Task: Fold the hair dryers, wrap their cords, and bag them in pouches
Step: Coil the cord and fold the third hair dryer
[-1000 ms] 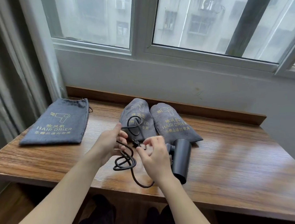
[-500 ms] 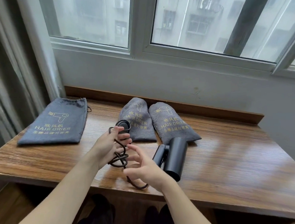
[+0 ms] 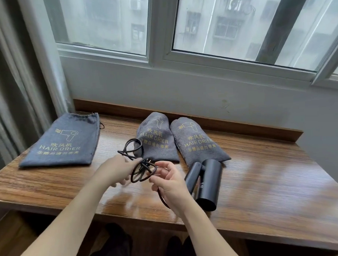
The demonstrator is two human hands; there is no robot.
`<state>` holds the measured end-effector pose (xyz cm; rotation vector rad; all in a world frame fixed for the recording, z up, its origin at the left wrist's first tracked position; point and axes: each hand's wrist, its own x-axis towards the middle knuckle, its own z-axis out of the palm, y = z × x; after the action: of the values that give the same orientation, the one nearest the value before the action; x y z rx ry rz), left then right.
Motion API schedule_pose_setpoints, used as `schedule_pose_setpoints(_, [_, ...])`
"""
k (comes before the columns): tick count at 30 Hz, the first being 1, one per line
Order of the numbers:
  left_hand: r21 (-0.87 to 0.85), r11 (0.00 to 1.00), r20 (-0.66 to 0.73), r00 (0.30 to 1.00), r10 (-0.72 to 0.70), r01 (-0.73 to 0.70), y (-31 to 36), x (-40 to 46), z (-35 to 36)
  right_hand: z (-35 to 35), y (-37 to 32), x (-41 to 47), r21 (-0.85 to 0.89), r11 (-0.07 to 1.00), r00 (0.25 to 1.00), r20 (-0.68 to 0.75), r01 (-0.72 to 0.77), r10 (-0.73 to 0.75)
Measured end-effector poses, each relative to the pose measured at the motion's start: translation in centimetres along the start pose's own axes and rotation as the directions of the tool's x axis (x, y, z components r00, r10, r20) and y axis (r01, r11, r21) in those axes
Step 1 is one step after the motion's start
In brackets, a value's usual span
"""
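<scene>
**Cord loops gathered, plug end coming round**

Head view: my right hand (image 3: pixel 171 183), open a half-second ago, now pinches the cord (image 3: pixel 141 167); my left hand (image 3: pixel 116 171) holds the coil. The hair dryer (image 3: pixel 206 184) lies folded on the counter (image 3: pixel 264 191), unbagged.

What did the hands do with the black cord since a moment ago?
The right hand, open and off the cord half a second ago, has come back and now pinches the cord near its plug. The left hand kept hold of the loops. The folded hair dryer, the two stuffed pouches and the flat pouch stayed put on the table.
</scene>
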<state>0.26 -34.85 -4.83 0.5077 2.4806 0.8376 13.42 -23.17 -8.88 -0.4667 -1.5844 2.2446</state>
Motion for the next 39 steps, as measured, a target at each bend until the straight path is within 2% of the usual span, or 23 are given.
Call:
schedule_pose_setpoints(1, [0.154,0.987,-0.088,0.995,0.047,-0.033,0.3,-0.2,-0.3,-0.1,-0.1,0.0,-0.018,1.0,1.0,0.002,0.003,-0.003])
schedule_pose_setpoints(2, [0.195,0.977,-0.223,0.966,0.13,-0.086,0.7,-0.5,-0.5,-0.2,-0.2,0.1,-0.039,0.999,1.0,0.0,0.009,-0.009])
schedule_pose_setpoints(4, [0.013,0.928,-0.442,0.83,0.339,-0.372,1.6,-1.6,-0.9,-0.1,-0.4,0.0,-0.074,0.997,1.0,-0.003,0.022,-0.022])
schedule_pose_setpoints(5, [-0.087,0.848,-0.433,0.786,0.441,-0.523,2.1,-1.9,-1.1,-0.2,-0.5,0.0,-0.087,0.996,1.0,-0.003,0.028,-0.028])
schedule_pose_setpoints(6, [-0.143,0.776,-0.315,0.771,0.553,-0.615,2.5,-2.2,-1.3,-0.3,-0.5,0.0,-0.103,0.994,0.999,0.001,0.033,-0.033])
schedule_pose_setpoints(7, [-0.133,0.756,-0.119,0.768,0.629,-0.64,2.8,-2.4,-1.3,-0.3,-0.6,0.0,-0.119,0.992,0.999,0.01,0.035,-0.034])
schedule_pose_setpoints(8, [-0.068,0.767,0.081,0.763,0.642,-0.638,2.7,-2.3,-1.0,-0.3,-0.7,-0.1,-0.134,0.99,0.999,0.02,0.035,-0.032])
schedule_pose_setpoints(9, [0.023,0.774,0.212,0.759,0.615,-0.633,2.5,-2.1,-0.8,-0.3,-0.7,-0.1,-0.147,0.989,0.999,0.029,0.031,-0.027])
schedule_pose_setpoints(10, [0.109,0.769,0.253,0.766,0.591,-0.63,2.0,-1.5,-0.5,-0.3,-0.8,-0.1,-0.158,0.987,0.999,0.035,0.026,-0.021])
schedule_pose_setpoints(12, [0.221,0.744,0.203,0.776,0.597,-0.63,1.5,-0.7,-0.1,-0.1,-1.0,-0.4,-0.173,0.985,1.0,0.024,0.018,-0.014])
schedule_pose_setpoints(13, [0.226,0.739,0.177,0.773,0.609,-0.635,1.4,-0.5,-0.3,-0.1,-1.1,-0.5,-0.188,0.982,1.0,0.009,0.019,-0.018])
schedule_pose_setpoints(17, [0.087,0.81,0.143,0.812,0.566,-0.58,1.6,-0.5,-2.0,-0.3,-1.0,-0.5,-0.316,0.948,0.999,0.021,0.032,-0.027])
schedule_pose_setpoints(19, [0.055,0.841,0.172,0.835,0.522,-0.538,1.6,-0.1,-2.6,-0.4,-1.1,-0.6,-0.402,0.915,0.997,0.076,0.04,-0.011])
schedule_pose_setpoints(21, [0.057,0.871,0.12,0.869,0.48,-0.488,1.0,0.8,-2.7,-0.5,-1.1,-0.8,-0.456,0.889,0.994,0.111,0.055,-0.005])
schedule_pose_setpoints(22, [0.053,0.887,0.052,0.888,0.456,-0.459,0.7,1.3,-2.7,-0.6,-1.2,-0.9,-0.432,0.9,0.994,0.11,0.054,-0.007])
schedule_pose_setpoints(24, [0.066,0.91,-0.111,0.903,0.414,-0.409,-0.2,2.2,-2.5,-0.9,-1.4,-0.9,-0.262,0.965,0.995,0.1,0.027,-0.001])
schedule_pose_setpoints(26, [0.165,0.906,-0.137,0.901,0.411,-0.389,-0.8,2.5,-2.1,-0.9,-1.8,-0.8,-0.061,0.998,0.997,0.068,-0.017,0.021])
schedule_pose_setpoints(29, [0.284,0.852,0.116,0.898,0.424,-0.439,-1.0,1.9,-1.8,-0.6,-1.9,-0.5,0.146,0.989,0.997,-0.061,-0.029,0.039])
schedule_pose_setpoints(32, [0.271,0.867,0.352,0.881,0.316,-0.418,-0.6,0.8,-2.2,-0.7,-1.5,0.5,0.117,0.993,0.971,-0.239,0.003,0.026])
schedule_pose_setpoints(34, [0.185,0.909,0.48,0.842,0.247,-0.373,-0.4,0.4,-2.5,-0.9,-0.8,1.1,0.013,1.0,0.936,-0.351,-0.002,0.006])
schedule_pose_setpoints(36, [-0.028,0.95,0.578,0.771,0.268,-0.309,-0.3,0.0,-3.0,-1.2,-0.2,1.4,-0.123,0.992,0.909,-0.416,-0.028,-0.026])
schedule_pose_setpoints(37, [-0.16,0.948,0.578,0.752,0.317,-0.276,-0.4,-0.1,-3.5,-1.3,0.0,1.4,-0.198,0.979,0.904,-0.425,-0.042,-0.048])
schedule_pose_setpoints(39, [-0.436,0.877,0.475,0.777,0.413,-0.2,-0.6,-0.3,-4.4,-1.5,0.3,1.2,-0.336,0.939,0.913,-0.402,-0.072,-0.074])
